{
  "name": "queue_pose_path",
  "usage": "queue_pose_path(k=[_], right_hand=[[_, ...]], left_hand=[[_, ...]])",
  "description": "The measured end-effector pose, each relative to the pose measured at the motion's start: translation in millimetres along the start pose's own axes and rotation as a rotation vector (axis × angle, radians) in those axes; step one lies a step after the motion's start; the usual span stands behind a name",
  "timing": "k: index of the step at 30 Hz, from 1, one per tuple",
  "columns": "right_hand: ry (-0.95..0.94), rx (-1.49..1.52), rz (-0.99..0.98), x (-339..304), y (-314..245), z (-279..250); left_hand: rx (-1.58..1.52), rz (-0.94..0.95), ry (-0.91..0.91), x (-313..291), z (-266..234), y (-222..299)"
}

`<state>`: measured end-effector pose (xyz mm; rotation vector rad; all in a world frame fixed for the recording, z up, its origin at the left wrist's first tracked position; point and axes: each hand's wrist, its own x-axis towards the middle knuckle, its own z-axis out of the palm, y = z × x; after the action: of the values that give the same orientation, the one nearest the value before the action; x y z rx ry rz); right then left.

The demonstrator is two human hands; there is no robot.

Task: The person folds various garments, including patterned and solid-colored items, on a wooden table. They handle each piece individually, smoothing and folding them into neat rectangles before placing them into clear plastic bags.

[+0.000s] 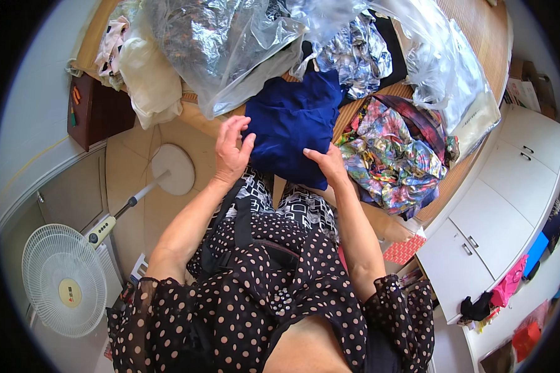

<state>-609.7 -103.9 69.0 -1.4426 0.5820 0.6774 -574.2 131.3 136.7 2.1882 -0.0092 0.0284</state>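
Note:
A folded navy blue garment (286,127) lies at the near edge of the bed-like surface, partly hanging over it toward my lap. My right hand (330,165) holds its right side, thumb on top and the other fingers hidden. My left hand (232,149) is at its left edge, fingers loosely bent and apart from the thumb, with nothing between them. Right of the garment sits a crumpled heap of colourful floral cloth (392,152). Behind it lies a blue-and-white patterned cloth (358,56) on black fabric.
Large clear plastic bags (224,50) cover the far side, with another plastic bag (445,62) at far right. Cream cloth (148,74) hangs over the left edge. A standing fan (65,280) is at left, near a dark red box (99,115). White cabinets (488,214) line the right.

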Motion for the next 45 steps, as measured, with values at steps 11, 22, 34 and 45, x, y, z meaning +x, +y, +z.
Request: queue_pose_path(k=[11,22,34,45], right_hand=[[-0.075,0.230,-0.255,-126,-114,-31],[-0.283,-0.638,-0.411,-92,-59,50],[0.610,0.023,-0.021,-25,57,-51],[0.226,0.597,-0.201,-35,-16,-7]], left_hand=[[-0.606,-0.246,-0.539,-18,16,32],[-1.101,-1.105,-0.342,-21,56,-67],[-0.848,-0.801,-0.102,-13,42,-88],[-0.886,-0.836,-0.308,12,47,-68]])
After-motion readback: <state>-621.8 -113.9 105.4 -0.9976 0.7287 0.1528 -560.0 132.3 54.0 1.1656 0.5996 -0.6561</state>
